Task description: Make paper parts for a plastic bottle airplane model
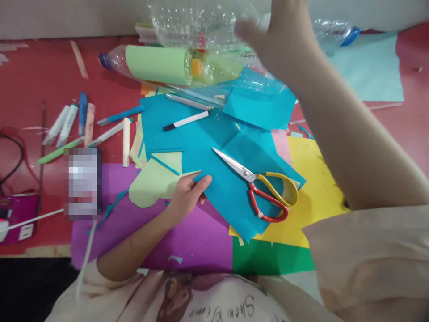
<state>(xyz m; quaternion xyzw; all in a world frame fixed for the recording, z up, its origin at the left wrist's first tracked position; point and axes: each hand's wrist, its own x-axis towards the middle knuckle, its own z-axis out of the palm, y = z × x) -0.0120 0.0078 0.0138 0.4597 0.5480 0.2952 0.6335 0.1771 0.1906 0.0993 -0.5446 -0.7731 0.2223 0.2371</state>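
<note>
My left hand (191, 193) pinches the edge of a blue paper sheet (197, 138) between thumb and fingers, near the middle. Reaching up at the top right, my right hand (273, 38) is raised with its thumb spread, close to a large clear plastic bottle (191, 22); its other fingers are cut off by the frame's top edge. Scissors (246, 173) with one yellow and one red handle lie partly open on the blue paper. A white pen with a black cap (186, 120) rests above them. Light green paper (150, 181) lies left of my left hand.
Green-wrapped bottle (157, 65) lies at the back, with another clear bottle (330, 36) at the right. Markers (68, 125) are spread at the left, by a phone (83, 183) with a white cable. Purple (201, 241), yellow (315, 179) and green sheets (271, 259) cover the front.
</note>
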